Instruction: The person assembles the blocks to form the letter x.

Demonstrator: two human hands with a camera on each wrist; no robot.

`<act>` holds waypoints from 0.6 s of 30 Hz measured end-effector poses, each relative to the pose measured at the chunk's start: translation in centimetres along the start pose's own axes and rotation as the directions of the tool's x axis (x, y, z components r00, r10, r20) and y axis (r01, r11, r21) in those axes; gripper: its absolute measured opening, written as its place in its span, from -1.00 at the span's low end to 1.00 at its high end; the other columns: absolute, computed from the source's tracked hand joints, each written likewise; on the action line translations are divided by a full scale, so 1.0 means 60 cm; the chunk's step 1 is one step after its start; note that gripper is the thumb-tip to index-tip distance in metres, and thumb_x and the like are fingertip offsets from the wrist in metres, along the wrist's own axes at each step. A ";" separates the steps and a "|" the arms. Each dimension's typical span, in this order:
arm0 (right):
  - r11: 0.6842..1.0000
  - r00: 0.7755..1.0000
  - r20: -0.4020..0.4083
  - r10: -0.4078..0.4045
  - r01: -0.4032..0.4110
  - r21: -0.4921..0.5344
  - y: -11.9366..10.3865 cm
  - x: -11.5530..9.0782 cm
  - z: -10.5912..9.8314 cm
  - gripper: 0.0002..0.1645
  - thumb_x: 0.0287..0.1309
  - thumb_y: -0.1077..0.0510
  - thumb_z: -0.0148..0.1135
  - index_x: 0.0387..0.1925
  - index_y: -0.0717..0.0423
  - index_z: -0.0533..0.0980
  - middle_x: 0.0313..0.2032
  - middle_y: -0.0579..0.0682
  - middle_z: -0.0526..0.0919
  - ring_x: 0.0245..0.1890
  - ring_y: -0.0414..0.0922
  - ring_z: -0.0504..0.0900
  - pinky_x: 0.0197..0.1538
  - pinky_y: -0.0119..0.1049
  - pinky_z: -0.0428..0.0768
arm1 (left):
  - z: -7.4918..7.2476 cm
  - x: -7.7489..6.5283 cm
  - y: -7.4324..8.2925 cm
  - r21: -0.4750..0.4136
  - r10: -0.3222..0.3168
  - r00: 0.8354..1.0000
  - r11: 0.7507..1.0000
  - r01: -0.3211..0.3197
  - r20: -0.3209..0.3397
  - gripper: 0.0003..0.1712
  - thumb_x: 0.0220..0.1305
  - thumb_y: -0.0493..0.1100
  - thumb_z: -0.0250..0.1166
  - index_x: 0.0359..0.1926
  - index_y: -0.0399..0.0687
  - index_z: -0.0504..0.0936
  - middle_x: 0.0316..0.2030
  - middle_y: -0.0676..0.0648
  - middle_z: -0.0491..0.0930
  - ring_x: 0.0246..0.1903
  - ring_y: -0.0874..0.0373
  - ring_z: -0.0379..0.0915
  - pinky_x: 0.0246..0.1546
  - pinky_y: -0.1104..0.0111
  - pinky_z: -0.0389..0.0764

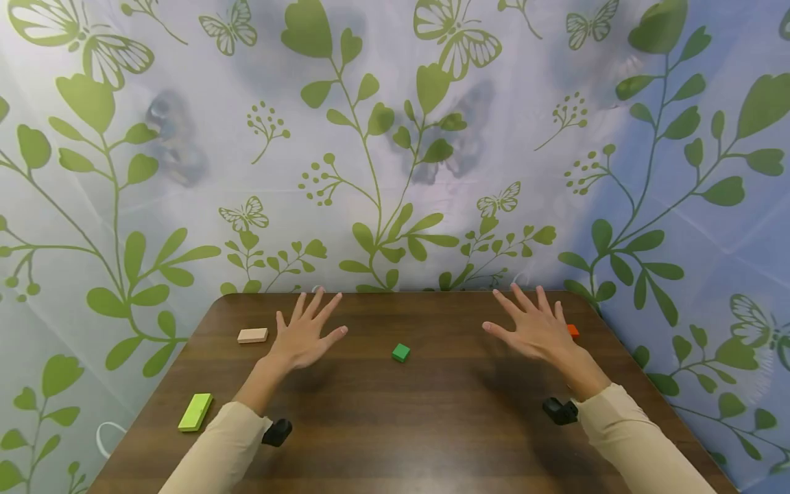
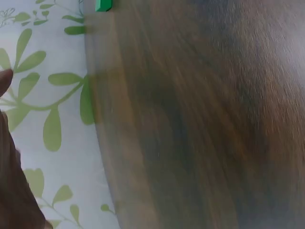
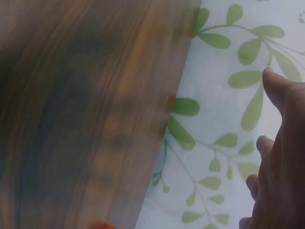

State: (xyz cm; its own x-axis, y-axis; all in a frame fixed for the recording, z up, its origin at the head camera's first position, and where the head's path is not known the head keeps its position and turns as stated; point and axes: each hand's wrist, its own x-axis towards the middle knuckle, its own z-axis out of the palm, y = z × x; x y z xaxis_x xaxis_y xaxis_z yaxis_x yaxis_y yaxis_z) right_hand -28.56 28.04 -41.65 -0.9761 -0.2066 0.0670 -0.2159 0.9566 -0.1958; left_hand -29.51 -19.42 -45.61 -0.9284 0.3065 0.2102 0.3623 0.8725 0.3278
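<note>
Both hands are held over the table with fingers spread, and neither holds anything. In the head view, my left hand (image 1: 302,339) is nearest a pale wood-coloured block (image 1: 253,335) just to its left. A lime-green block (image 1: 195,412) lies closer in, left of the left sleeve. My right hand (image 1: 535,331) partly covers an orange-red block (image 1: 572,331) at the table's right side. Between the hands sits a small green block (image 1: 401,353). The left wrist view catches the green block (image 2: 103,5) at its top edge; the right wrist view shows a sliver of the orange-red block (image 3: 106,226).
The brown wood-grain table (image 1: 401,432) ends at a back edge against a hanging cloth (image 1: 382,137) printed with green leaves and butterflies. Small black devices sit at the left wrist (image 1: 277,433) and right wrist (image 1: 560,411). A white loop (image 1: 110,439) shows beyond the left edge.
</note>
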 end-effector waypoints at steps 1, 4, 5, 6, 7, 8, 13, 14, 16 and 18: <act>1.000 1.000 0.003 0.001 -0.001 0.004 0.004 -0.004 -0.001 0.11 0.32 -0.64 -0.11 0.67 -0.17 0.01 0.62 0.22 -0.12 0.49 0.52 -0.35 0.29 0.57 -0.39 | 0.004 0.002 0.003 -0.007 0.023 1.000 1.000 -0.023 0.019 -0.12 0.51 0.45 -0.06 0.68 0.37 -0.07 0.64 -0.10 -0.22 0.56 -0.32 -0.45 0.17 -0.60 -0.38; 1.000 1.000 0.002 0.004 -0.004 0.016 0.017 -0.015 -0.005 0.14 0.29 -0.64 -0.06 0.67 -0.14 0.03 0.61 0.24 -0.09 0.48 0.54 -0.32 0.28 0.59 -0.36 | 0.017 0.010 0.013 -0.044 0.083 0.995 0.996 -0.081 0.062 -0.11 0.51 0.44 -0.05 0.68 0.33 -0.07 0.64 -0.07 -0.18 0.57 -0.29 -0.40 0.17 -0.61 -0.33; 1.000 1.000 0.000 0.005 -0.005 0.021 0.021 -0.019 -0.006 0.15 0.29 -0.63 -0.03 0.66 -0.12 0.03 0.61 0.24 -0.08 0.48 0.55 -0.31 0.28 0.60 -0.34 | 0.020 0.012 0.018 -0.066 0.097 0.992 0.994 -0.092 0.075 -0.10 0.50 0.44 -0.05 0.68 0.31 -0.07 0.64 -0.06 -0.17 0.57 -0.29 -0.39 0.17 -0.61 -0.31; 1.000 1.000 -0.003 0.006 -0.006 0.026 0.025 -0.023 -0.006 0.15 0.28 -0.63 -0.02 0.66 -0.12 0.04 0.60 0.25 -0.07 0.48 0.56 -0.31 0.27 0.61 -0.32 | 0.024 0.014 0.023 -0.091 0.108 0.990 0.991 -0.100 0.089 -0.09 0.50 0.44 -0.04 0.68 0.30 -0.07 0.64 -0.06 -0.17 0.57 -0.28 -0.38 0.18 -0.61 -0.30; 1.000 1.000 -0.006 0.007 -0.007 0.031 0.029 -0.026 -0.007 0.15 0.28 -0.62 0.00 0.66 -0.10 0.04 0.60 0.26 -0.06 0.47 0.57 -0.30 0.27 0.61 -0.29 | 0.029 0.017 0.028 -0.121 0.122 0.988 0.987 -0.110 0.097 -0.08 0.50 0.43 -0.02 0.68 0.27 -0.06 0.64 -0.07 -0.15 0.57 -0.28 -0.36 0.18 -0.61 -0.28; 0.999 1.000 -0.011 0.008 -0.008 0.035 0.034 -0.030 -0.007 0.16 0.29 -0.62 0.00 0.66 -0.10 0.04 0.60 0.26 -0.05 0.47 0.57 -0.28 0.27 0.62 -0.27 | 0.034 0.019 0.033 -0.151 0.130 0.986 0.982 -0.113 0.109 -0.08 0.50 0.43 0.00 0.68 0.25 -0.04 0.64 -0.07 -0.14 0.57 -0.27 -0.35 0.19 -0.60 -0.25; 0.998 1.000 -0.018 0.006 -0.005 0.064 0.060 -0.049 -0.002 0.13 0.32 -0.55 0.06 0.65 -0.01 0.06 0.57 0.33 0.00 0.44 0.62 -0.19 0.25 0.63 -0.13 | 0.066 0.034 0.056 -0.284 0.165 0.972 0.952 -0.112 0.169 -0.13 0.52 0.30 0.09 0.67 0.17 0.03 0.63 -0.04 -0.11 0.58 -0.19 -0.38 0.25 -0.54 -0.16; 0.998 1.000 -0.017 0.005 -0.004 0.068 0.066 -0.053 0.000 0.13 0.33 -0.54 0.07 0.65 0.01 0.07 0.56 0.34 0.01 0.44 0.62 -0.17 0.24 0.63 -0.11 | 0.072 0.036 0.060 -0.302 0.170 0.969 0.947 -0.110 0.180 -0.14 0.53 0.27 0.10 0.67 0.17 0.03 0.63 -0.03 -0.11 0.59 -0.17 -0.39 0.26 -0.53 -0.15; 0.997 1.000 -0.015 -0.001 0.002 0.075 0.077 -0.062 0.005 0.12 0.34 -0.51 0.08 0.64 0.05 0.09 0.55 0.38 0.03 0.42 0.64 -0.14 0.22 0.65 -0.08 | 0.082 0.039 0.069 -0.340 0.191 0.964 0.933 -0.119 0.187 -0.15 0.54 0.22 0.13 0.67 0.12 0.04 0.63 -0.05 -0.10 0.58 -0.19 -0.39 0.27 -0.51 -0.13; 0.997 1.000 -0.013 -0.007 0.008 0.082 0.087 -0.070 0.011 0.11 0.34 -0.50 0.09 0.63 0.07 0.10 0.54 0.39 0.04 0.42 0.65 -0.13 0.21 0.66 -0.07 | 0.092 0.041 0.074 -0.373 0.206 0.959 0.920 -0.122 0.193 -0.15 0.54 0.18 0.15 0.67 0.13 0.03 0.63 -0.06 -0.10 0.58 -0.18 -0.40 0.33 -0.45 -0.12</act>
State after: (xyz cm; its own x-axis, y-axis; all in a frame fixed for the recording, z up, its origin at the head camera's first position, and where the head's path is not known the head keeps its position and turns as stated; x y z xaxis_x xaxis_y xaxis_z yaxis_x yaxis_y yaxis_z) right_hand -25.61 33.79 -43.60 -0.9742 -0.2104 0.0812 -0.2248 0.9349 -0.2746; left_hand -30.64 -12.68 -48.69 -0.8320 0.5471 0.0915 0.4777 0.6228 0.6196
